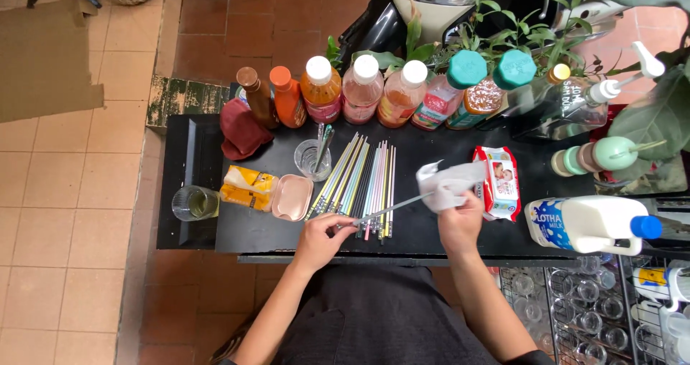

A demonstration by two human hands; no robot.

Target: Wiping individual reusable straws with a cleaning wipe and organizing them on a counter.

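Observation:
My left hand (321, 240) pinches the near end of a thin grey straw (392, 208) that slants up to the right. My right hand (460, 218) grips a crumpled white wet wipe (444, 185) wrapped round the straw's far end. Beneath the held straw, several pastel straws (359, 182) lie side by side on the black table (431, 149). A red and white pack of wet wipes (498, 182) lies just right of my right hand.
A row of capped syrup bottles (363, 88) lines the table's far edge. A glass holding straws (313, 158), a pink lidded box (292, 197), a yellow packet (246, 187) and an empty glass (192, 203) sit left. A milk jug (586, 223) lies right; a rack of glasses (589, 300) stands below.

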